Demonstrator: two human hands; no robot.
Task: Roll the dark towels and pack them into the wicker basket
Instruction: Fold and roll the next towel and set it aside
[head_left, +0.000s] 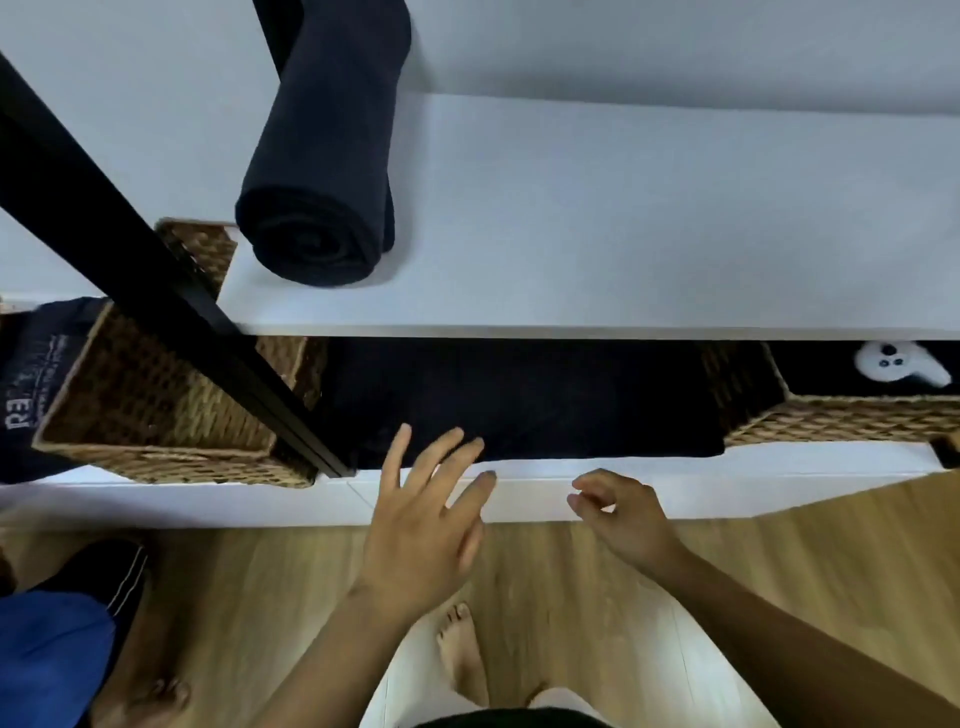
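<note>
A rolled dark towel (324, 171) lies on the upper white shelf (623, 234), its spiral end facing me. On the lower shelf a flat dark towel (519, 400) is spread between two wicker baskets. The left wicker basket (150, 415) looks empty inside. My left hand (423, 519) hovers with fingers spread, its fingertips at the flat towel's front edge. To its right, my right hand (621, 514) is loosely curled above the shelf's front lip and holds nothing.
A black diagonal post (156, 291) crosses in front of the left basket. The right wicker basket (841, 415) holds a white controller (898, 364). Dark printed fabric (26, 384) hangs at far left. Another person's leg (130, 623) stands on the wooden floor.
</note>
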